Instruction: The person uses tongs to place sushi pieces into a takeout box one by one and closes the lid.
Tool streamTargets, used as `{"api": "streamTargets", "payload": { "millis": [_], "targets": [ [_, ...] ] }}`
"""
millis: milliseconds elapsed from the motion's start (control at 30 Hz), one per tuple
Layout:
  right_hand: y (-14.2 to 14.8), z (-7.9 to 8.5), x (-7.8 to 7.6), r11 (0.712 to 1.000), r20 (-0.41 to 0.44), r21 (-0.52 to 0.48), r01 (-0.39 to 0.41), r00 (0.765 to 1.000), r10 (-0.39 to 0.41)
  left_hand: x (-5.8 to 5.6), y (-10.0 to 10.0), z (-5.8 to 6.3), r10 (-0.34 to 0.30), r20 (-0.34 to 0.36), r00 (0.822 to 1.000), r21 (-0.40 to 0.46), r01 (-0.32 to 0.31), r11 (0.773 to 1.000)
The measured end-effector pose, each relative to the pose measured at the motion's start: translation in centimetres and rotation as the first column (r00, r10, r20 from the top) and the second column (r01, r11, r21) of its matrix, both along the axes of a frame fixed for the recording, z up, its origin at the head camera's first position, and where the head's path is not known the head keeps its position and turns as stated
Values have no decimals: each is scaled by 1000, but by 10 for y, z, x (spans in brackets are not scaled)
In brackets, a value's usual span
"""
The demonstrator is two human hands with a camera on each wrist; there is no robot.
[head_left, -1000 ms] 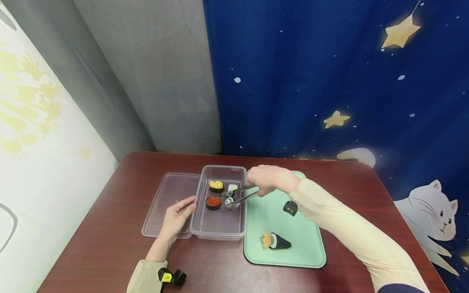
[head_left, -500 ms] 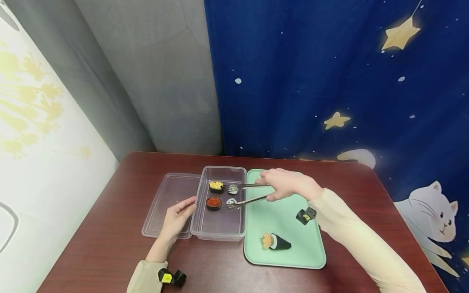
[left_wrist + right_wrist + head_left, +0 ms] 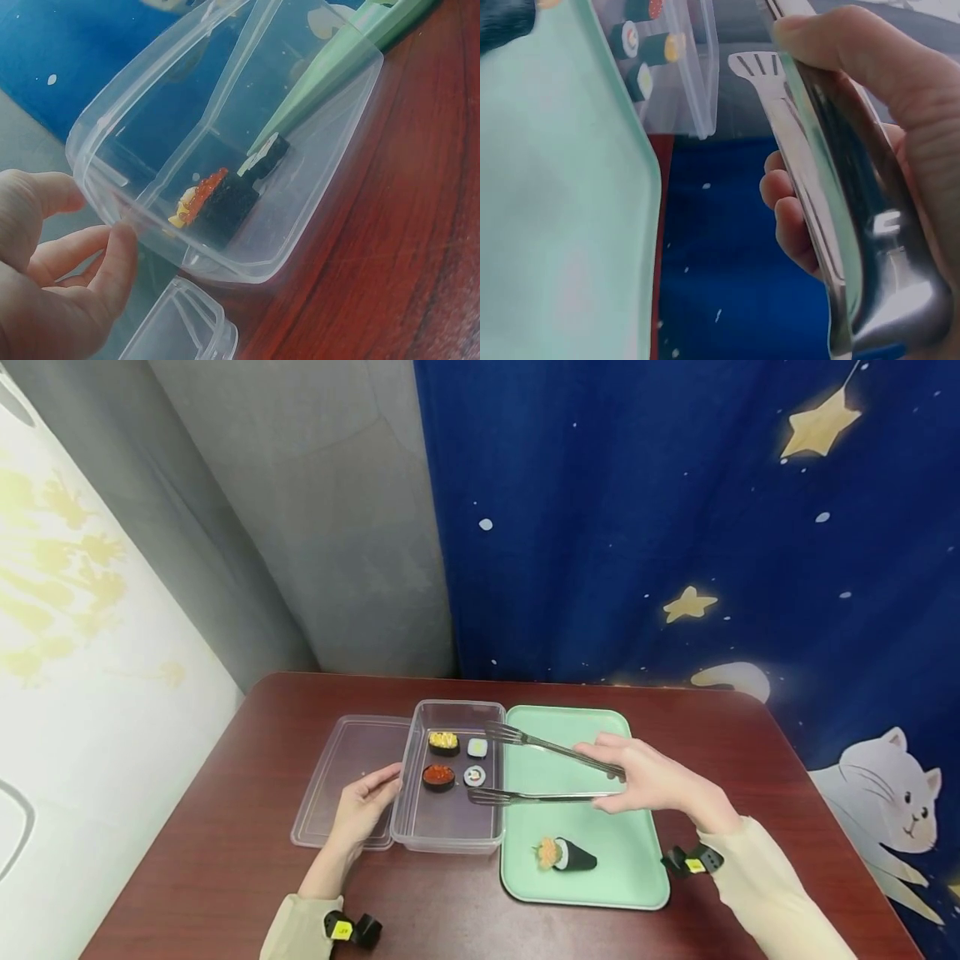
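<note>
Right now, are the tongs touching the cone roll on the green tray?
Apart. The head view shows bare green tray between the tongs and the cone roll.

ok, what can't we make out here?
Head: rear end of the tongs, hidden by the right hand.
Left wrist: most of the yellow-topped sushi, behind the red-topped sushi.
Left wrist: most of the lid, cut off by the bottom edge.
Right wrist: part of the cone roll, cut off at top left.

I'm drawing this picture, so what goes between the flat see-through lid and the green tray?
The clear box, with four sushi pieces inside, sits between the see-through lid and the green tray. The head view shows it.
</note>
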State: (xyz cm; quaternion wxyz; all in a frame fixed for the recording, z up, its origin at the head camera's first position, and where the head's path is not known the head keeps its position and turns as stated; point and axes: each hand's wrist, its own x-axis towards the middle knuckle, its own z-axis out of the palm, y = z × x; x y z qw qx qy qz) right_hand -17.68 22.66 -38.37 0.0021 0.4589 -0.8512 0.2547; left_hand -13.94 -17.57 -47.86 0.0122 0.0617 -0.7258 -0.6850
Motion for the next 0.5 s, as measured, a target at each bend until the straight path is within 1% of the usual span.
{"api": "streamTargets", "payload": {
  "millis": [100, 233, 500],
  "targets": [
    [12, -8, 11, 998, -12, -51, 27, 1000, -27, 0, 0, 1, 0, -2, 1000, -8, 0, 1000],
    [28, -20, 25, 994, -5, -84, 62, 998, -63, 1, 0, 3, -2, -2, 1000, -16, 2, 1000],
    [52, -43, 56, 980, 77, -163, 115, 992, -104, 1, 1, 2, 2, 4, 1000, 1, -2, 1000]
  ]
}}
